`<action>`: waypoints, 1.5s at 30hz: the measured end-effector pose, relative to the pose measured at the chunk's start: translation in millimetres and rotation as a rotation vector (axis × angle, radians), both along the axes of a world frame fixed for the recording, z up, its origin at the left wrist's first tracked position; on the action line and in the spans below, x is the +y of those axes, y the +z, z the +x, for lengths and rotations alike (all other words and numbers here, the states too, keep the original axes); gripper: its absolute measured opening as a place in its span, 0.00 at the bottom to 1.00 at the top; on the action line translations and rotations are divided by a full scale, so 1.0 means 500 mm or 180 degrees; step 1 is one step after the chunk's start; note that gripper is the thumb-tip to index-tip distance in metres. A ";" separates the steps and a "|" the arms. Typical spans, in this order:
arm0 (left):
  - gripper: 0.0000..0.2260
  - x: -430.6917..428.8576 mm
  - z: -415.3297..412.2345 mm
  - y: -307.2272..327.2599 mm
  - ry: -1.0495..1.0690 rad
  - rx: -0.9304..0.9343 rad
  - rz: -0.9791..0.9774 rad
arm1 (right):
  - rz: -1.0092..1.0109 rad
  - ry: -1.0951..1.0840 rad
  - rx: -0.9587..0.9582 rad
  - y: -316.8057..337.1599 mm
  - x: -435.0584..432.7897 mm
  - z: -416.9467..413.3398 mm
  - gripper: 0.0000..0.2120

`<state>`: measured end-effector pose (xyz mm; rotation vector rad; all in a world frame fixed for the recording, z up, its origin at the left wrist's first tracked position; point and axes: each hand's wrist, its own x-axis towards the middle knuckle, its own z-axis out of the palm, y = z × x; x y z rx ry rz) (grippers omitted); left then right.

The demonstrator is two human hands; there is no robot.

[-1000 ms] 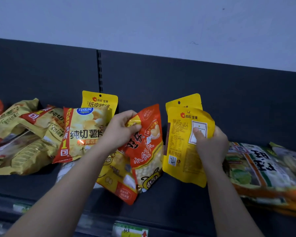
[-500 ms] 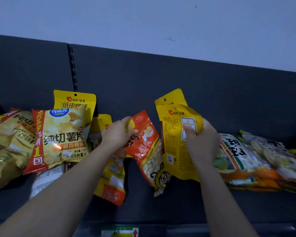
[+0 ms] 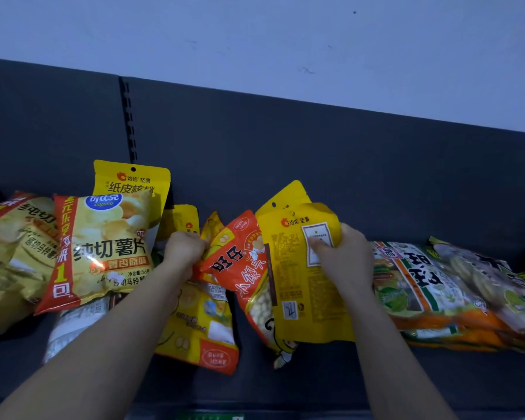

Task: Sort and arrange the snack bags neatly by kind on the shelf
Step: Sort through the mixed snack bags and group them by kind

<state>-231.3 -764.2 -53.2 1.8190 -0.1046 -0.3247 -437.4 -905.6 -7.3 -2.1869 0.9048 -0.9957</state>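
Head cam: left hand (image 3: 185,253) gripping orange bag (image 3: 240,262), right hand (image 3: 341,262) pinching yellow nut pouch (image 3: 300,286); sorting approx. half done, kinds mixed.

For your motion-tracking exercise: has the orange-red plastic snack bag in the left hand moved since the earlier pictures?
Yes. The orange-red plastic snack bag has shifted right, away from the slotted upright in the dark back panel, and now tucks behind the yellow pouch held by the right hand.

Left of my left hand (image 3: 184,250) I read "copico", "纯切薯片" and "1包" on the chip bag (image 3: 103,250). The orange bag (image 3: 240,262) it grips says "旺仔". The yellow pouch (image 3: 300,283) in my right hand (image 3: 343,259) perhaps says "洽洽坚果".
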 end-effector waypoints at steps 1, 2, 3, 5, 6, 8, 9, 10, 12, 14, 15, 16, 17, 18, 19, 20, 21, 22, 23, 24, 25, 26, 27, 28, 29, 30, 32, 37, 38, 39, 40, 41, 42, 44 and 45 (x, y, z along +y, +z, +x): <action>0.05 -0.006 -0.009 0.008 0.0064 -0.0089 -0.0148 | 0.0040 0.0023 0.0040 0.000 -0.007 -0.001 0.11; 0.05 -0.012 -0.018 0.018 0.0137 -0.0228 -0.0275 | 0.0086 0.0040 0.0068 0.000 -0.014 -0.002 0.11; 0.06 -0.019 -0.025 0.030 0.0173 -0.0432 -0.0361 | 0.0136 0.0038 0.0088 -0.001 -0.022 -0.005 0.10; 0.06 -0.030 -0.040 0.061 0.0144 -0.1027 -0.0364 | 0.0222 -0.0010 0.0139 0.000 -0.036 -0.012 0.07; 0.08 -0.033 -0.047 0.078 0.0116 -0.1402 -0.0270 | 0.0257 -0.0036 0.0168 0.002 -0.041 -0.017 0.07; 0.10 -0.038 -0.065 0.106 0.0114 -0.2184 0.0012 | 0.0309 -0.0059 0.0186 0.004 -0.049 -0.025 0.07; 0.10 -0.040 -0.075 0.117 0.0141 -0.2518 0.0112 | 0.0331 -0.0064 0.0167 0.005 -0.053 -0.027 0.07; 0.10 -0.040 -0.084 0.125 0.0176 -0.2784 0.0156 | 0.0351 -0.0071 0.0147 0.004 -0.056 -0.029 0.07; 0.09 -0.042 -0.094 0.137 0.0243 -0.3133 0.0162 | 0.0367 -0.0104 0.0175 0.001 -0.060 -0.031 0.07; 0.08 -0.038 -0.097 0.154 0.0324 -0.3287 0.0133 | 0.0397 -0.0125 0.0253 -0.005 -0.064 -0.033 0.06; 0.08 -0.036 -0.098 0.166 0.0376 -0.3343 0.0108 | 0.0423 -0.0117 0.0282 -0.008 -0.065 -0.034 0.06; 0.08 -0.034 -0.099 0.180 0.0435 -0.3410 0.0066 | 0.0431 -0.0109 0.0311 -0.010 -0.066 -0.035 0.05; 0.08 -0.031 -0.102 0.194 0.0489 -0.3499 0.0013 | 0.0417 -0.0111 0.0336 -0.013 -0.066 -0.035 0.05; 0.09 -0.030 -0.106 0.206 0.0539 -0.3603 -0.0040 | 0.0389 -0.0120 0.0341 -0.016 -0.066 -0.034 0.06; 0.09 -0.027 -0.111 0.215 0.0591 -0.3708 -0.0102 | 0.0361 -0.0140 0.0329 -0.020 -0.066 -0.032 0.06; 0.09 -0.023 -0.117 0.222 0.0629 -0.3825 -0.0190 | 0.0343 -0.0174 0.0295 -0.023 -0.065 -0.029 0.07; 0.10 -0.017 -0.122 0.226 0.0631 -0.3977 -0.0305 | 0.0333 -0.0228 0.0250 -0.026 -0.063 -0.026 0.06; 0.11 -0.011 -0.129 0.226 0.0577 -0.4188 -0.0407 | 0.0326 -0.0288 0.0213 -0.031 -0.063 -0.023 0.06; 0.12 -0.006 -0.137 0.222 0.0491 -0.4462 -0.0456 | 0.0314 -0.0350 0.0189 -0.035 -0.063 -0.020 0.06; 0.12 -0.002 -0.145 0.211 0.0390 -0.4770 -0.0428 | 0.0308 -0.0396 0.0166 -0.039 -0.062 -0.017 0.06; 0.13 0.000 -0.153 0.196 0.0259 -0.5076 -0.0348 | 0.0302 -0.0429 0.0140 -0.042 -0.061 -0.015 0.06; 0.13 0.001 -0.160 0.177 0.0083 -0.5346 -0.0238 | 0.0305 -0.0464 0.0113 -0.044 -0.059 -0.013 0.07; 0.14 0.002 -0.168 0.156 -0.0104 -0.5560 -0.0145 | 0.0325 -0.0508 0.0078 -0.047 -0.058 -0.011 0.08; 0.15 0.005 -0.174 0.135 -0.0298 -0.5678 -0.0069 | 0.0355 -0.0555 0.0029 -0.049 -0.057 -0.010 0.08; 0.16 0.009 -0.177 0.114 -0.0472 -0.5700 0.0040 | 0.0395 -0.0603 -0.0029 -0.052 -0.055 -0.009 0.08; 0.16 0.015 -0.176 0.094 -0.0679 -0.5616 0.0235 | 0.0450 -0.0631 -0.0092 -0.054 -0.053 -0.008 0.08; 0.17 0.028 -0.172 0.054 -0.1204 -0.5186 0.0705 | 0.0555 -0.0639 -0.0283 -0.056 -0.049 -0.006 0.08; 0.14 0.040 -0.174 -0.006 -0.2395 -0.3581 0.1553 | 0.0508 -0.0808 -0.0755 -0.046 -0.046 -0.016 0.12; 0.11 0.037 -0.174 -0.007 -0.2540 -0.3374 0.1679 | 0.0442 -0.0838 -0.0830 -0.043 -0.049 -0.017 0.13; 0.08 0.033 -0.175 -0.006 -0.2716 -0.3102 0.1756 | 0.0340 -0.0871 -0.0896 -0.040 -0.052 -0.018 0.14; 0.10 0.030 -0.177 -0.005 -0.2826 -0.2785 0.1727 | 0.0207 -0.0904 -0.0946 -0.036 -0.054 -0.018 0.14; 0.13 0.026 -0.177 -0.007 -0.2808 -0.2522 0.1557 | 0.0066 -0.0929 -0.0996 -0.032 -0.055 -0.019 0.14; 0.15 0.021 -0.177 -0.012 -0.2619 -0.2332 0.1399 | -0.0067 -0.0941 -0.1057 -0.028 -0.054 -0.021 0.14; 0.19 0.009 -0.175 -0.027 -0.2208 -0.2174 0.1455 | -0.0316 -0.0912 -0.1193 -0.017 -0.046 -0.025 0.13; 0.22 0.004 -0.175 -0.036 -0.2140 -0.2212 0.1650 | -0.0450 -0.0877 -0.1265 -0.011 -0.040 -0.027 0.12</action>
